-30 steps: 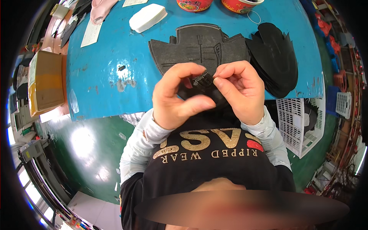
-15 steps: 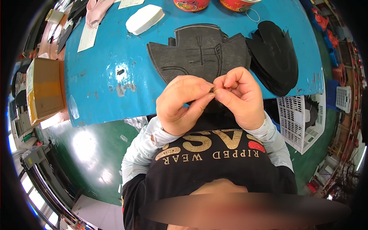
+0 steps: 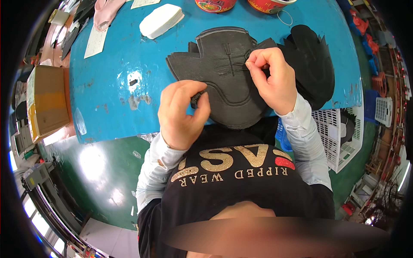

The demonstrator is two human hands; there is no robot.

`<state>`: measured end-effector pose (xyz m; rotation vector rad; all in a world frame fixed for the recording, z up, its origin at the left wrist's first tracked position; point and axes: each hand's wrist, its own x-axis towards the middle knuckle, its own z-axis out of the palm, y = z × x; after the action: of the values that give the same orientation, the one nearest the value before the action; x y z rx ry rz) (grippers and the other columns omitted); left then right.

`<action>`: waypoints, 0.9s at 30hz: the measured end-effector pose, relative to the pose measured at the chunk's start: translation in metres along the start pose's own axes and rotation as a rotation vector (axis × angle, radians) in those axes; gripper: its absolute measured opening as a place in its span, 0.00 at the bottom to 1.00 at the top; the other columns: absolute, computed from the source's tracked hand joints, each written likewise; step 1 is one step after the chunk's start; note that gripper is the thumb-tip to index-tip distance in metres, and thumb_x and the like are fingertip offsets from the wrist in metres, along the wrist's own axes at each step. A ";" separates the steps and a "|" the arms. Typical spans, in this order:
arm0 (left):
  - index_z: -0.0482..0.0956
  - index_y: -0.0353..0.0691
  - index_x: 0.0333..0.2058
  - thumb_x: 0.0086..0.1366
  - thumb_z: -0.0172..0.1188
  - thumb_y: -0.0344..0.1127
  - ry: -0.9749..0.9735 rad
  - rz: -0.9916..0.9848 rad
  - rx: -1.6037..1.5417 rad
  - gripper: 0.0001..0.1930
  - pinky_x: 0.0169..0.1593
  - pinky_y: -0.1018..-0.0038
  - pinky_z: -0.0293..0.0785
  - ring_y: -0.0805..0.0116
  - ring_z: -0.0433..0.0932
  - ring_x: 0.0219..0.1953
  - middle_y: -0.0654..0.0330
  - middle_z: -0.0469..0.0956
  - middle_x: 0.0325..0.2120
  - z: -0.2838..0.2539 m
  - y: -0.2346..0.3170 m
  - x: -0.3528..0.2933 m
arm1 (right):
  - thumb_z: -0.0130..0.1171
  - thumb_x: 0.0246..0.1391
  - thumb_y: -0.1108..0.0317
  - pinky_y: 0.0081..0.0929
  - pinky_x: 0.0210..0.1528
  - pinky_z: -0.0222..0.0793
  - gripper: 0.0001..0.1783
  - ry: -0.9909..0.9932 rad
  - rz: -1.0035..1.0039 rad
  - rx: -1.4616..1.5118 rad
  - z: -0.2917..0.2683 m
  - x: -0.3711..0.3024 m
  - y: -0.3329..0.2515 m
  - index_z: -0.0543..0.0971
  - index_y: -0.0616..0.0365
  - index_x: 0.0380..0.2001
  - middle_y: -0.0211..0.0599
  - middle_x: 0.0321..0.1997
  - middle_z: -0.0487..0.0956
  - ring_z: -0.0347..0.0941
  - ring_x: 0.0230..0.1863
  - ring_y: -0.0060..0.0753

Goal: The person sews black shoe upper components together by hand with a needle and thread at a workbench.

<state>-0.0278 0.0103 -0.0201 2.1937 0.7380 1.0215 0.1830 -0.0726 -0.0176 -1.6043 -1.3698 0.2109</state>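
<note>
Gripped in the left hand (image 3: 180,115), a black ridged piece (image 3: 198,99) was seen only in part

The black ridged piece was enclosed between the thumb and curled fingers of the left hand, at the left edge of a moulded black panel (image 3: 230,88). Most of it was covered by those fingers, so its full shape could not be made out; nor could it be told whether the panel was touched by it.

On the right hand (image 3: 275,81), thumb and forefinger were pressed together at the tips, over the panel's right part, beside its grooved lines. Whether anything fine was pinched there could not be told. Part of the panel was hidden by both hands.

To the right, a pile of black cut pieces (image 3: 312,64) was partly covered by the right hand. On the blue table (image 3: 107,112), a small black scrap (image 3: 133,81) was seen well to the left. Farther off, a white stack (image 3: 161,20) was seen, and two red bowls (image 3: 215,5) were cut off by the upper edge. Below, a white crate (image 3: 327,133) was partly hidden by the right sleeve (image 3: 301,131).
</note>
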 end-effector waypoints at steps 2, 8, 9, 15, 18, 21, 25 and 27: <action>0.80 0.38 0.37 0.49 0.66 0.19 0.001 -0.016 0.005 0.14 0.43 0.67 0.75 0.56 0.79 0.39 0.57 0.81 0.34 0.001 0.004 -0.005 | 0.61 0.51 0.81 0.31 0.34 0.73 0.11 -0.078 -0.052 -0.073 -0.004 0.003 0.005 0.71 0.60 0.34 0.38 0.30 0.78 0.77 0.31 0.42; 0.81 0.42 0.38 0.50 0.64 0.21 -0.030 0.065 0.129 0.15 0.46 0.66 0.70 0.62 0.79 0.37 0.62 0.81 0.34 0.001 0.005 0.007 | 0.60 0.48 0.82 0.36 0.38 0.72 0.12 -0.195 -0.200 -0.147 -0.011 0.011 0.010 0.71 0.59 0.34 0.38 0.30 0.76 0.76 0.34 0.47; 0.81 0.41 0.38 0.49 0.64 0.21 -0.043 0.089 0.197 0.16 0.47 0.67 0.68 0.64 0.78 0.34 0.63 0.81 0.32 0.001 0.008 0.009 | 0.60 0.48 0.82 0.36 0.38 0.72 0.12 -0.197 -0.199 -0.146 -0.012 0.013 0.009 0.71 0.59 0.34 0.38 0.30 0.76 0.76 0.34 0.47; 0.82 0.43 0.40 0.47 0.64 0.24 -0.129 0.297 0.353 0.19 0.46 0.68 0.65 0.66 0.76 0.33 0.67 0.77 0.29 0.010 0.027 0.036 | 0.59 0.48 0.82 0.37 0.37 0.72 0.12 -0.234 -0.279 -0.220 -0.013 0.019 0.006 0.70 0.59 0.34 0.38 0.29 0.74 0.75 0.33 0.46; 0.82 0.43 0.42 0.50 0.63 0.30 -0.277 0.327 0.423 0.17 0.48 0.64 0.66 0.65 0.75 0.36 0.66 0.75 0.31 0.026 0.024 0.047 | 0.58 0.48 0.82 0.37 0.37 0.72 0.11 -0.256 -0.310 -0.250 -0.014 0.021 0.004 0.69 0.58 0.33 0.38 0.29 0.74 0.75 0.33 0.46; 0.83 0.42 0.42 0.50 0.63 0.30 -0.377 0.320 0.492 0.17 0.49 0.64 0.66 0.65 0.75 0.36 0.65 0.75 0.31 0.026 0.027 0.051 | 0.59 0.49 0.81 0.36 0.37 0.73 0.11 -0.263 -0.301 -0.274 -0.014 0.020 0.006 0.71 0.58 0.35 0.39 0.31 0.76 0.76 0.34 0.46; 0.83 0.42 0.42 0.50 0.64 0.31 -0.374 0.325 0.498 0.17 0.49 0.64 0.66 0.65 0.75 0.36 0.64 0.74 0.31 0.029 0.026 0.051 | 0.61 0.44 0.82 0.35 0.40 0.74 0.13 -0.150 -0.174 -0.212 -0.022 0.017 0.010 0.79 0.58 0.36 0.38 0.36 0.78 0.77 0.38 0.43; 0.83 0.42 0.41 0.50 0.64 0.31 -0.356 0.327 0.499 0.16 0.49 0.64 0.66 0.64 0.75 0.35 0.64 0.74 0.30 0.032 0.027 0.051 | 0.62 0.41 0.83 0.33 0.39 0.74 0.13 -0.130 -0.264 -0.244 -0.023 0.010 0.010 0.81 0.58 0.34 0.36 0.37 0.78 0.76 0.38 0.41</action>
<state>0.0319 0.0188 0.0065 2.9011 0.5141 0.5966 0.2084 -0.0756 -0.0092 -1.6065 -1.7463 -0.0115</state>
